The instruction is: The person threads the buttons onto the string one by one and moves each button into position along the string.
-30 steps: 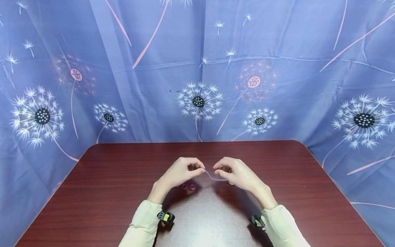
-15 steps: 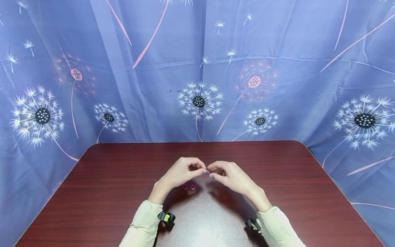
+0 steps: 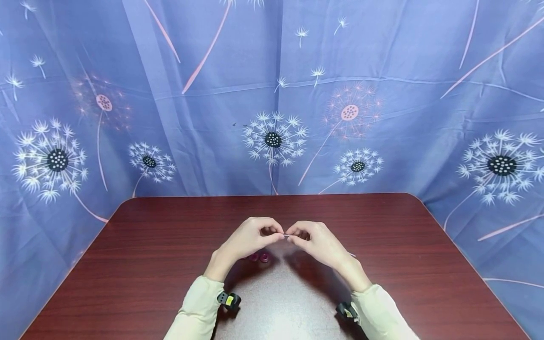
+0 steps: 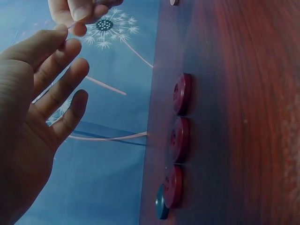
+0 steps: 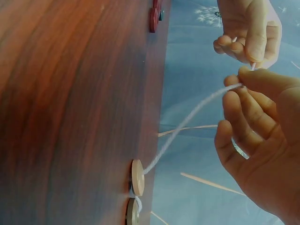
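Right wrist view: left hand [image 5: 254, 33] and right hand [image 5: 274, 145] pinch the pale cord [image 5: 187, 119], which slopes down to a tan button [image 5: 138, 178] on the worktop [image 5: 70, 117]; a slack pinch could drop it, a tug drag the button.

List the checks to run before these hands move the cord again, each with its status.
1. Left hand pinching the cord: ok.
2. Right hand pinching the cord: ok.
3. Cord running to the tan disc: ok.
4. Three red discs apart from the cord: ok.
5. Teal disc fully uncovered: not ok, partly hidden by a red one.
6. Cord's far end knotted: cannot tell.
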Available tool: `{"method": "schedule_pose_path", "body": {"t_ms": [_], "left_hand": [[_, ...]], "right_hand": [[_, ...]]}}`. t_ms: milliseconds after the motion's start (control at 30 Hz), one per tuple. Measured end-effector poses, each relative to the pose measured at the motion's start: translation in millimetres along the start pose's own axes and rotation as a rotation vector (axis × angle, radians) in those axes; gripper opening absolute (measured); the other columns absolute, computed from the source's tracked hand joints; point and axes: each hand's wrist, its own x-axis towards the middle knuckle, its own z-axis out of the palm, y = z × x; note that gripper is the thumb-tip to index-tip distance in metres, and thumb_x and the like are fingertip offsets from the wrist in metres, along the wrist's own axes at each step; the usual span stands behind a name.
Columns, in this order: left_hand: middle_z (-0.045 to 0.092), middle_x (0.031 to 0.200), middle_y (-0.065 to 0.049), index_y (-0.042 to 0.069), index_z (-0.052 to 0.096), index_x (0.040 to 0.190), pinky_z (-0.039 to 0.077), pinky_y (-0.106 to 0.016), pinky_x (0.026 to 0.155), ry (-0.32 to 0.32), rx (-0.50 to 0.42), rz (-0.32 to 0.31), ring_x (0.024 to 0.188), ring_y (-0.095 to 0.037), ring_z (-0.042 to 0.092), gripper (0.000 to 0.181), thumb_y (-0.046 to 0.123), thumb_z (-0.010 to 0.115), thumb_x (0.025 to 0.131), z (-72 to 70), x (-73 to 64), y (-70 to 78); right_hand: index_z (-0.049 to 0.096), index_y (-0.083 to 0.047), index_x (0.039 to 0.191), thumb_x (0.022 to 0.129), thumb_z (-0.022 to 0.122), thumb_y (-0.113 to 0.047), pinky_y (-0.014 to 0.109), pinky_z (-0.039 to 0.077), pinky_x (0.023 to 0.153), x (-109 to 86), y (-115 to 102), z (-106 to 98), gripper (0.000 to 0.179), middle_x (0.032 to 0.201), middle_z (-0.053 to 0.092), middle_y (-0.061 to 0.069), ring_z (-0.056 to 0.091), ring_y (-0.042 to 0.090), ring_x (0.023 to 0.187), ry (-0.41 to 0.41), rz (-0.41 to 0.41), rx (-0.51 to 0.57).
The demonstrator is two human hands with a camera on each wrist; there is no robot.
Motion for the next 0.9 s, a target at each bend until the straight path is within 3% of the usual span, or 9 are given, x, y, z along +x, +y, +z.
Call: {"method": "schedule_pose_path", "body": {"t_ms": [167,333,500,667,900], "left_hand": [[0.064,0.078,0.018,0.024,0.072,0.091,0.051,-0.021,0.066,0.005,0.022,-0.01,0.072,0.0,0.059,0.01,0.034,0.072,0.091,0.4,-0.6,-2.1],[0.065,0.079,0.019,0.025,0.072,0.092,0.051,-0.022,0.068,-0.004,0.022,-0.022,0.074,0.0,0.06,0.01,0.034,0.072,0.091,0.4,-0.6,-4.5],[0.067,0.083,0.017,0.023,0.072,0.096,0.052,-0.024,0.07,-0.01,0.009,-0.03,0.076,-0.001,0.061,0.009,0.03,0.073,0.09,-1.3,-1.2,-10.6],[0.069,0.09,0.013,0.014,0.072,0.104,0.054,-0.028,0.076,-0.034,-0.009,-0.036,0.082,-0.002,0.063,0.019,0.026,0.074,0.09,-7.3,-2.7,-14.7],[0.068,0.098,0.01,0.017,0.071,0.107,0.054,-0.028,0.082,-0.066,-0.012,-0.075,0.09,-0.005,0.065,0.021,0.027,0.074,0.09,-18.8,-7.6,-20.9]], "right_hand": [[0.073,-0.022,0.097,0.093,0.07,-0.024,0.021,0.05,0.067,-0.6,0,-1,0.006,0.082,0.07,-0.01,0.059,0.002,0.072,0.046,-0.011,-0.029],[0.074,-0.022,0.097,0.093,0.07,-0.024,0.021,0.049,0.066,-1.4,2,0,0.006,0.082,0.069,-0.012,0.06,0.007,0.072,0.072,-0.03,-0.035],[0.074,-0.021,0.097,0.093,0.07,-0.023,0.021,0.049,0.066,-1.4,3,0,0.006,0.081,0.067,-0.015,0.058,0.003,0.072,0.08,-0.049,-0.055],[0.075,-0.02,0.097,0.093,0.07,-0.023,0.021,0.047,0.065,-1.0,3,-2,0.007,0.081,0.069,-0.012,0.055,-0.001,0.071,0.079,-0.047,-0.057],[0.075,-0.023,0.096,0.093,0.07,-0.024,0.02,0.047,0.066,-0.8,4,-3,0.006,0.083,0.072,-0.007,0.056,-0.002,0.072,0.074,-0.035,-0.059]]}}
